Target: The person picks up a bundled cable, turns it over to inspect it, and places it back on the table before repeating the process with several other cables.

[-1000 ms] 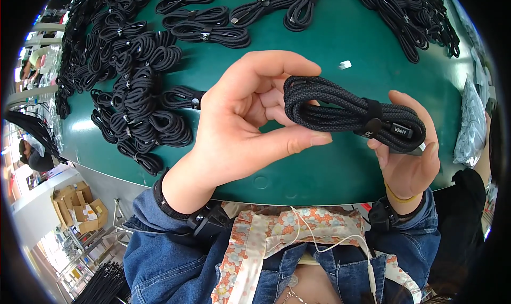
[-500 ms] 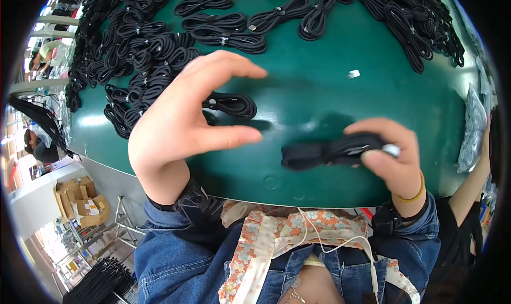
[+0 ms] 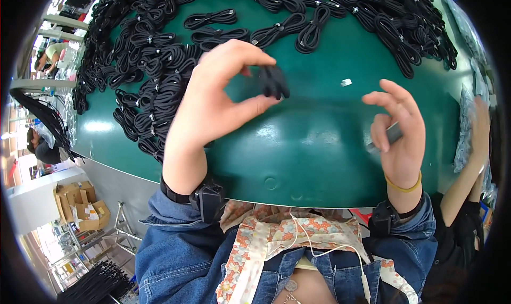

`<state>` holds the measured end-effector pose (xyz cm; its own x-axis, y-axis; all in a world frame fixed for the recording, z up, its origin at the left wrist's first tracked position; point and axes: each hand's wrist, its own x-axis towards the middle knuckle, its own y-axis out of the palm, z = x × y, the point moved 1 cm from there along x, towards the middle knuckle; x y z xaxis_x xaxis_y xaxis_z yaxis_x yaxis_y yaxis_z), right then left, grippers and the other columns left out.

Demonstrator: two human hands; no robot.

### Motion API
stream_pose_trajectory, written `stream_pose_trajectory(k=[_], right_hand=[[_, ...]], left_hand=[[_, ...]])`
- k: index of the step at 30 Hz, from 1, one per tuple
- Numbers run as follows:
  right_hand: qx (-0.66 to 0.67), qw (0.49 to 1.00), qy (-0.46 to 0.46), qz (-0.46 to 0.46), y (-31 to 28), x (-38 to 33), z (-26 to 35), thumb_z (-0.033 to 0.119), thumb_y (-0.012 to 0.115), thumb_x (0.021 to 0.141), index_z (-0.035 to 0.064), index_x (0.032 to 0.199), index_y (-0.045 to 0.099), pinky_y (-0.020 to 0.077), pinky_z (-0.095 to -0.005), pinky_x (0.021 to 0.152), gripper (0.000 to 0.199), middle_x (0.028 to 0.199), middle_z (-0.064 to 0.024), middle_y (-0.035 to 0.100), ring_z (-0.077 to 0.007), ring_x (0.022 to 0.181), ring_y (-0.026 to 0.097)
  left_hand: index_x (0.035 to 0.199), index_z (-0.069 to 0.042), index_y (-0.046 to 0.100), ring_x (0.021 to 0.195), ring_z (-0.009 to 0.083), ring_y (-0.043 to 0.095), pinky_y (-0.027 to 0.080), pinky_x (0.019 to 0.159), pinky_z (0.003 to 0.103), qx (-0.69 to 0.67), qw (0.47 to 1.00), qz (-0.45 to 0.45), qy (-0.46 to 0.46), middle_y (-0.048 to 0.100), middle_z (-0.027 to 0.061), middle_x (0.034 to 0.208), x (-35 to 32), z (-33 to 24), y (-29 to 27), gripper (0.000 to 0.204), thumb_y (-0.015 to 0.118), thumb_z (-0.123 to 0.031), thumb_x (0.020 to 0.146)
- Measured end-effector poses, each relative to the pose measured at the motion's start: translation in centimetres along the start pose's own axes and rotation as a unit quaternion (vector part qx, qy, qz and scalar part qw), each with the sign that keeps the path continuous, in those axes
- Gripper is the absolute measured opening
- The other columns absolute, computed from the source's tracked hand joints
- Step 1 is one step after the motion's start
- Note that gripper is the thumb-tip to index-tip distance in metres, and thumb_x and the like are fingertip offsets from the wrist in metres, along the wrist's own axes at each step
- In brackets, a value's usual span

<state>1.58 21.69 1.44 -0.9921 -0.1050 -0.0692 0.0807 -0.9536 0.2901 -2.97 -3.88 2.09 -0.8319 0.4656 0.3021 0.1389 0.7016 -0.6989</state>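
My left hand [image 3: 205, 99] pinches a coiled black cable [image 3: 273, 82] between thumb and fingers above the table. The coil is seen end-on, with its loops pointing right. My right hand [image 3: 403, 126] is raised at the right, fingers blurred. Its upper fingers stretch toward the left, while the lower ones curl round a small flat grey piece [image 3: 394, 132] whose kind I cannot make out. Below the hands is the green table [image 3: 319, 171]. A small white piece [image 3: 346, 82] lies on it between the hands, farther back.
Coiled black cables [image 3: 151, 64] are heaped along the left side, with more [image 3: 404, 32] at the far right. Several single coils [image 3: 313, 30] lie at the back. Clear plastic bags [image 3: 464, 128] rest at the right edge, near another person's arm [image 3: 468, 171]. Cardboard boxes [image 3: 88, 208] stand lower left.
The coiled cable has passed from my right hand to my left. My left hand has closed on it, and my right hand has risen with the grey piece. A single coil beside my left hand no longer shows.
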Motion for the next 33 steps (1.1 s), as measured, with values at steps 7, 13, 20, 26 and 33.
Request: stream_pose_trajectory(k=[7, 13, 20, 26, 33], right_hand=[[-0.056, 0.989, -0.081, 0.106, 0.1, -0.2, -1.0, 0.000, 0.054, 0.072, -0.0036, 0.117, 0.037, 0.0292, -0.0129, 0.043, 0.048, 0.099, -0.0132, 0.054, -0.0008, 0.049, 0.040], [-0.040, 0.981, -0.156, 0.104, 0.6, -0.3, -1.4, -0.003, 0.059, 0.067, -0.0070, 0.116, 0.037, 0.0311, -0.0138, 0.044, 0.054, 0.093, -0.0114, 0.054, -0.0017, 0.052, 0.044], [-0.142, 0.962, -0.207, 0.107, 0.4, 0.1, -1.3, -0.005, 0.063, 0.063, -0.0070, 0.109, 0.045, 0.0322, -0.0155, 0.046, 0.050, 0.085, -0.0076, 0.053, -0.0027, 0.052, 0.044], [-0.205, 0.950, -0.213, 0.105, -0.2, -0.1, -1.5, -0.001, 0.066, 0.062, -0.0013, 0.109, 0.049, 0.0321, -0.0180, 0.045, 0.050, 0.080, -0.0058, 0.054, -0.0049, 0.045, 0.040], [-0.241, 0.933, -0.163, 0.209, -0.5, -1.0, -1.4, -0.001, 0.063, 0.066, -0.0072, 0.115, 0.036, 0.0384, -0.0185, 0.054, 0.057, 0.104, -0.0171, 0.049, -0.0099, 0.065, 0.050]], left_hand=[[0.097, 0.001, 0.047, 0.090, 0.0177, 0.053, 0.044, 0.077, 0.028, -0.497, 0.867, -0.042, 0.021, 0.051, 0.0127, 0.098, -0.6, -1.7, 3.5, 0.041, 0.063, 0.005, 0.060], [0.097, 0.000, 0.044, 0.084, 0.0186, 0.051, 0.043, 0.074, 0.028, -0.484, 0.874, -0.047, -0.016, 0.048, 0.0171, 0.097, -0.7, -2.1, 3.7, 0.047, 0.066, 0.000, 0.056], [0.099, 0.001, 0.045, 0.091, 0.0183, 0.052, 0.044, 0.078, 0.028, -0.485, 0.874, -0.035, 0.013, 0.050, 0.0141, 0.100, -0.7, -1.2, 3.4, 0.044, 0.065, 0.006, 0.060], [0.099, 0.001, 0.046, 0.090, 0.0190, 0.052, 0.045, 0.077, 0.029, -0.424, 0.905, -0.042, -0.008, 0.051, 0.0140, 0.098, -0.8, -1.9, 3.9, 0.043, 0.066, 0.006, 0.060], [0.100, 0.001, 0.047, 0.088, 0.0212, 0.053, 0.045, 0.075, 0.029, -0.431, 0.900, -0.047, -0.033, 0.053, 0.0139, 0.095, -1.8, -2.1, 3.8, 0.045, 0.067, 0.004, 0.060]])
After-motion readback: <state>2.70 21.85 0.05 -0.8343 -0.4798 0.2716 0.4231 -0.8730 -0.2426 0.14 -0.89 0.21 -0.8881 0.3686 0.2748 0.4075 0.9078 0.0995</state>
